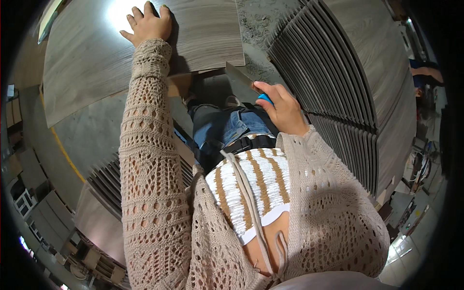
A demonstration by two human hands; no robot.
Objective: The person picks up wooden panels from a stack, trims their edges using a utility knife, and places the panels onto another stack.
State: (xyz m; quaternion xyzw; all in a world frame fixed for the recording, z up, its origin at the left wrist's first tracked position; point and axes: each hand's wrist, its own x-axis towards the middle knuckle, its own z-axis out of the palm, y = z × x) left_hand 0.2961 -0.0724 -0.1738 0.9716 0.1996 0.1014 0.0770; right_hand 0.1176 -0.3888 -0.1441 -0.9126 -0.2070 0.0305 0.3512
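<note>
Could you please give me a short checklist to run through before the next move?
1. Left hand flat on the wood-grain panel: ok, fingers spread.
2. Right hand closed around the blue-handled tool: ok.
3. Left hand apart from the blade: ok.
4. Blade touching the panel's edge: cannot tell from this angle.
5. Area beside the panel free of debris: not ok, scraps lie there.

A workshop — stacked wood-grain panels (333, 63), a yellow floor line (66, 153).
</note>
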